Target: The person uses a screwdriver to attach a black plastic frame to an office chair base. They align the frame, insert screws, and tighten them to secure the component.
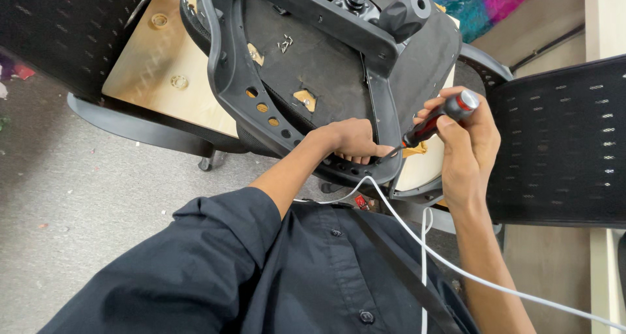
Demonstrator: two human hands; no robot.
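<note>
Nearest the camera, a dark shirt (274, 275) fills the bottom of the view, crossed by a white cable (456, 265) that runs off the right edge. Just beyond it, the left hand (349, 141) curls over the near rim of an upturned office chair seat (313, 66); its fingertips tuck under the black plastic frame and are hidden, so how firmly it holds is hard to tell. To the right, the right hand (466, 141) is wrapped closed around the black-and-red handle of a screwdriver (433, 122), whose shaft slants down-left to the frame rim just beside the left hand's fingers; the tip itself is too small to make out. Farther off, the seat's underside shows torn fabric and a black knob (404, 11). At right, a black mesh chair back (561, 138) is cut off by the edge. Far left, a pale wooden panel (156, 66) lies partly under the seat.
</note>
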